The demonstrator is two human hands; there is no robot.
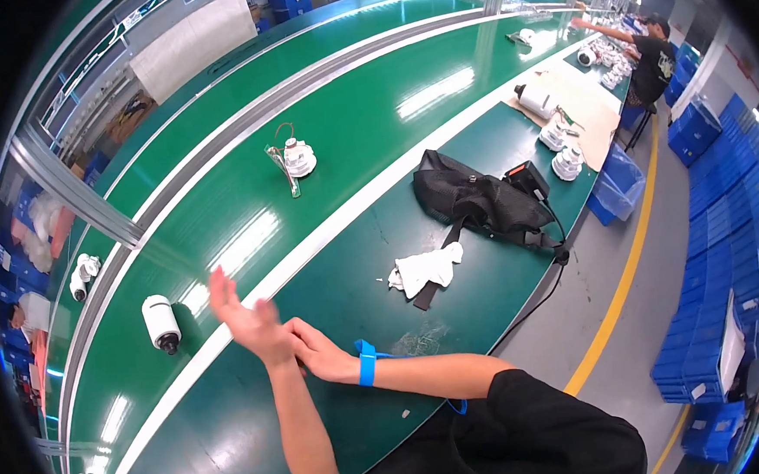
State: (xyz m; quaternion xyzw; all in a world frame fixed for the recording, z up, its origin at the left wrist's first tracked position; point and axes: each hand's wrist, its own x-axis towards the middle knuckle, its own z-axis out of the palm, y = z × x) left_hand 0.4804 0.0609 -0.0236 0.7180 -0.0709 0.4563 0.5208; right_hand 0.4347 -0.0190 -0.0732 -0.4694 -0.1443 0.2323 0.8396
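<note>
My left hand (250, 325) is raised over the front edge of the green belt, its fingers stretched out and a little blurred, with nothing in it. Wrapped round my left wrist is my right hand (319, 352), some of its fingertips hidden behind that wrist. A blue wrist strap (366, 363) with a blue cord circles my right wrist. On the belt to the left lies a white cylindrical housing (160, 322) with a black end. To the right, a crumpled white cloth (425, 269) lies on the dark green worktable (348, 295).
A black bag (472, 192) rests beyond the cloth. The green conveyor belt (356, 134) carries a white assembly with a circuit board (297, 159). More white units (556, 133) stand farther right, where a co-worker (651, 60) sits. Blue crates (696, 304) line the aisle.
</note>
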